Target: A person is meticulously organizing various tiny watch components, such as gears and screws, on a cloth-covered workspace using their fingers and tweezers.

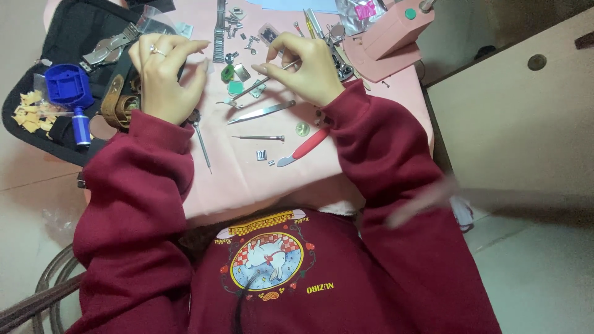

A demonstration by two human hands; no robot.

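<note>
Above the pink mat [247, 179], right hand [309, 68] pinching thin metal tool [263, 81] (left hand [162, 74] curled, contents untellable).

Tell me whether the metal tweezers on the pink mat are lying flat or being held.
Lying flat. The tweezers rest on the pink mat with neither hand on them; the right hand above pinches a thin metal tool instead.

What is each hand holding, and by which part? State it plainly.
The right hand pinches a thin metal tool at its upper end. What the left hand holds cannot be told.
</note>
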